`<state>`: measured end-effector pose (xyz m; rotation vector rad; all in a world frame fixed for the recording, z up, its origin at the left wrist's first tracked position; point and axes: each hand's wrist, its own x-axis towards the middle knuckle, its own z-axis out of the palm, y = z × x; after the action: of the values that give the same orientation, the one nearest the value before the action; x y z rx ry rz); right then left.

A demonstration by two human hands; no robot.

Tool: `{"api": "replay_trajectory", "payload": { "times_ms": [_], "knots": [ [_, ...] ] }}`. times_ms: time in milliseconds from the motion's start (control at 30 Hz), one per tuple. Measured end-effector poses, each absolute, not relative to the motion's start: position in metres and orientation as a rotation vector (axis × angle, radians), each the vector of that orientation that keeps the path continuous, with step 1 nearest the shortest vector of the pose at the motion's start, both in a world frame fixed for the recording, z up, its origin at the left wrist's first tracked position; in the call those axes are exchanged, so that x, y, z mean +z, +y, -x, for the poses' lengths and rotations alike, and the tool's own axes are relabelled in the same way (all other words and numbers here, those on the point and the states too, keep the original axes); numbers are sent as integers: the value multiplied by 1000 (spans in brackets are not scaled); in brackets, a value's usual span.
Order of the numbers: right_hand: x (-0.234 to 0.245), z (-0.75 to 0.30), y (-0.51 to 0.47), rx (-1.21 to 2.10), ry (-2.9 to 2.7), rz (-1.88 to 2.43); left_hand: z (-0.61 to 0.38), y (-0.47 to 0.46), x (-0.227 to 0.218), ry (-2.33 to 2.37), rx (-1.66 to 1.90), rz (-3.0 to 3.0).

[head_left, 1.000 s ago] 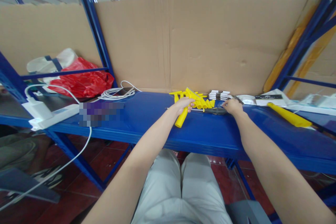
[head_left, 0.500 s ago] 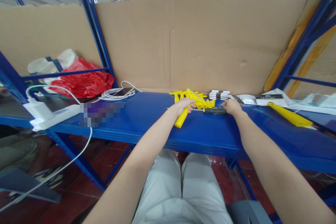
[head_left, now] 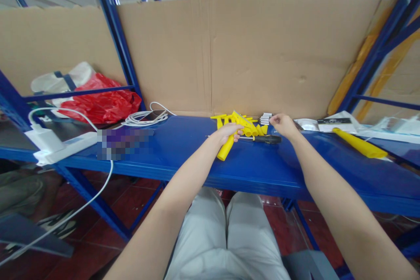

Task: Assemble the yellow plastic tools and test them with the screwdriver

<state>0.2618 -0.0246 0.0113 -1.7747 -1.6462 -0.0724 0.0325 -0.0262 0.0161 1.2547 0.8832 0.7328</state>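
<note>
My left hand is closed around a yellow scraper, whose round handle points down towards me and whose flat head reaches up past the fingers. Just beyond it lies a pile of small yellow plastic pieces. My right hand has its fingertips pinched together beside a small stack of white and black packets; whether anything is between them is too small to make out. Below the right fingers a screwdriver with a black handle lies flat, its shaft pointing left.
Another yellow scraper lies at right, near white packages. On the left are a white power strip, a coiled white cable and a red plastic bag. Cardboard walls off the back of the blue shelf.
My right hand has risen from beside the screwdriver's handle and moved a little left, towards the white and black packets. My left hand keeps the scraper in about the same place.
</note>
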Motion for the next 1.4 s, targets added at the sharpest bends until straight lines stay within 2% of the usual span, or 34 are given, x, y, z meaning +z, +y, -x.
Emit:
{"api": "replay_trajectory", "payload": {
  "times_ms": [100,200,533,767,1133,1400],
  "knots": [
    [15,-236,-28,102,-1696,1459,-32,-29,18,873,732,-1267],
    [13,-213,-30,223,-1736,1340,-32,-31,19,859,733,-1277],
    [3,-209,-24,274,-1727,1310,-32,-31,18,809,714,-1316],
    [-4,-204,-19,402,-1466,1295,-32,-31,19,800,710,-1301],
    [1,-189,-34,862,-1236,1172,-31,-30,20,707,673,-1254],
    [6,-187,-40,1018,-1084,1090,-31,-31,20,722,668,-1240]
  ]
}}
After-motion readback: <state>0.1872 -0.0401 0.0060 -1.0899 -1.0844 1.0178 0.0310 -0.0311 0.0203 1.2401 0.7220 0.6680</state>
